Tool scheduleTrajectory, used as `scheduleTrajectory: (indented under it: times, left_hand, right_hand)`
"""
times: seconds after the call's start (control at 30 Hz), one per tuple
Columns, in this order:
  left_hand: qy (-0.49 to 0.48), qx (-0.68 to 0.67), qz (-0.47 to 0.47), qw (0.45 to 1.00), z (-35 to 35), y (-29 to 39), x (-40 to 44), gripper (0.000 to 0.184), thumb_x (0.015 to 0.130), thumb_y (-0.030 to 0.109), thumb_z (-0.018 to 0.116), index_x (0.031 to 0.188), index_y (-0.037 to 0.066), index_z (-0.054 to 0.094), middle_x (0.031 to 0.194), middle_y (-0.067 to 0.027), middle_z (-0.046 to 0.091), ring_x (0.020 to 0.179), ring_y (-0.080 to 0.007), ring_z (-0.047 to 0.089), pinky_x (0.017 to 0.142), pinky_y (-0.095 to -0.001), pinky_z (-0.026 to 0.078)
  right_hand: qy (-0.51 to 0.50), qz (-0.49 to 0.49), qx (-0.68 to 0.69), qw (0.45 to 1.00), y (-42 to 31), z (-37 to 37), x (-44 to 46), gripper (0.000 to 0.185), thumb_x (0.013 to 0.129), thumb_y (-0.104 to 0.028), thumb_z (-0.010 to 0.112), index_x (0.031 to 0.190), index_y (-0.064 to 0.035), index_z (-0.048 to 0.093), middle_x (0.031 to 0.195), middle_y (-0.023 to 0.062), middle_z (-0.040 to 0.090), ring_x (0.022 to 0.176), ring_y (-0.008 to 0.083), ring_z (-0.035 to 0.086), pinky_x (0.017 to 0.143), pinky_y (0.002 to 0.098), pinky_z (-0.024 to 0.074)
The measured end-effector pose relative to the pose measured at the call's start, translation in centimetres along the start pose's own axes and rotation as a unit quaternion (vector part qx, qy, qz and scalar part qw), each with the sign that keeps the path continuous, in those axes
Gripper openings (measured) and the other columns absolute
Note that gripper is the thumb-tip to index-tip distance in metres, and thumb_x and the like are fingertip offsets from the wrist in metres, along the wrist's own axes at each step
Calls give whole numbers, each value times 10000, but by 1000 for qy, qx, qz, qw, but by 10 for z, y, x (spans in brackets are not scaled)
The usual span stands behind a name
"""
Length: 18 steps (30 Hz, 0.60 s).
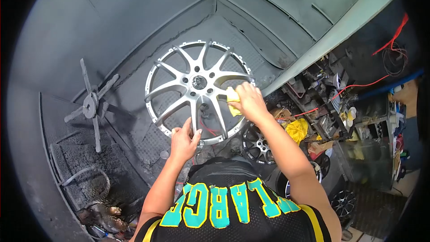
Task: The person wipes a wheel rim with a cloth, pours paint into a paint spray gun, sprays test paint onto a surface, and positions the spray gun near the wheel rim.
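A silver multi-spoke wheel rim face (198, 67) stands raised in front of me, with a dark round centre and several bolt holes. My right hand (250, 101) is closed on a yellow cloth (233, 101) and presses it against a spoke on the right side. At the lower edge of the wheel, my left hand (184, 140) touches a spoke, thumb and fingers on either side of it. Whether the left fingers press firmly is hard to see.
A grey star-shaped metal stand (90, 105) is at the left by the grey wall. Behind my right arm lie another wheel (259, 144), a yellow cloth bundle (297, 131) and cluttered shelves. A red cord (358, 90) runs across the right side.
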<state>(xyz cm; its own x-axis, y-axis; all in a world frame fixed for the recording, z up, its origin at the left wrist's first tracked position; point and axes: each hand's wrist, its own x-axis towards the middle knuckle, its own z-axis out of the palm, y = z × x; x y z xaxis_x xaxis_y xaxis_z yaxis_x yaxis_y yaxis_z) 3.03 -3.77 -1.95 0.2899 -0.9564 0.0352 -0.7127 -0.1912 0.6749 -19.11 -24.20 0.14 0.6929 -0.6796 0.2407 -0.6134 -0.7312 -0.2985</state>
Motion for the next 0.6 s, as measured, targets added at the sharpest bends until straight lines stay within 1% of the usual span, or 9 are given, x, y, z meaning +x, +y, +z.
scheduleTrajectory:
  times: [0.13, 0.2, 0.27, 0.33, 0.4, 0.47, 0.5, 0.53, 0.6]
  left_hand:
    - [11, -6, -5, 1000, 6, 10, 1, 604, 909, 311, 716, 1389, -17, 554, 720, -87, 667, 720, -293, 606, 869, -412, 416]
    - [12, -15, -22, 1000, 6, 10, 0, 594, 909, 313, 715, 1379, -16, 561, 723, -92, 669, 719, -300, 607, 862, -416, 419]
    - [11, -1, -15, 1000, 2, 11, 1, 580, 910, 314, 712, 1361, -21, 569, 730, -104, 674, 727, -316, 609, 862, -424, 424]
    - [15, -7, -23, 1000, 0, 11, 3, 575, 912, 318, 711, 1352, -25, 572, 728, -113, 675, 725, -328, 613, 868, -428, 428]
    - [36, -23, -13, 999, 3, 3, 3, 581, 896, 294, 726, 1384, 17, 576, 709, -97, 635, 734, -285, 548, 851, -415, 418]
    - [32, -31, -19, 999, 4, -1, 4, 581, 893, 291, 722, 1385, 19, 576, 710, -101, 640, 742, -283, 557, 855, -407, 419]
    - [37, -21, -8, 999, 4, 0, 4, 584, 890, 289, 722, 1385, 17, 575, 710, -96, 644, 734, -279, 563, 855, -402, 419]
    - [41, -9, 6, 999, 4, 2, 5, 586, 887, 287, 722, 1385, 16, 574, 711, -90, 648, 725, -276, 569, 855, -398, 420]
    - [53, 3, 14, 998, 8, -5, 4, 591, 885, 289, 723, 1386, 13, 572, 713, -89, 652, 723, -276, 575, 857, -399, 419]
  right_hand:
    - [18, 136, 12, 990, 25, 15, -36, 435, 848, -270, 805, 1147, -46, 581, 1190, 165, 552, 1136, 387, 555, 957, 483, 464]
    - [85, 239, 180, 950, 27, 29, -44, 408, 870, -227, 793, 1153, -26, 580, 1204, 183, 535, 1157, 431, 532, 996, 488, 458]
    - [86, 241, 191, 948, 33, 26, -61, 379, 894, -177, 765, 1170, 4, 579, 1190, 200, 593, 1129, 423, 586, 990, 460, 479]
    - [67, 307, 263, 912, 56, 15, -91, 342, 907, -162, 747, 1153, 31, 607, 1102, 205, 680, 1033, 367, 671, 918, 421, 521]
    - [59, 294, 198, 933, 76, -4, -124, 295, 917, -137, 727, 1143, 37, 649, 1000, 177, 731, 946, 301, 714, 866, 379, 541]
    - [96, 346, 305, 882, 85, -16, -140, 265, 925, -129, 713, 1139, 25, 683, 953, 139, 731, 909, 270, 711, 862, 363, 543]
    - [82, 360, 346, 862, 72, -37, -135, 296, 887, -67, 727, 1170, 10, 690, 1048, 135, 695, 973, 249, 683, 897, 345, 531]
    - [80, 362, 346, 862, 57, -51, -127, 296, 887, -67, 727, 1170, 10, 690, 1048, 135, 695, 973, 249, 683, 897, 345, 531]
    - [159, 158, 180, 958, 20, -61, -108, 332, 834, -1, 743, 1164, -16, 707, 1152, 139, 625, 1081, 253, 632, 940, 343, 511]
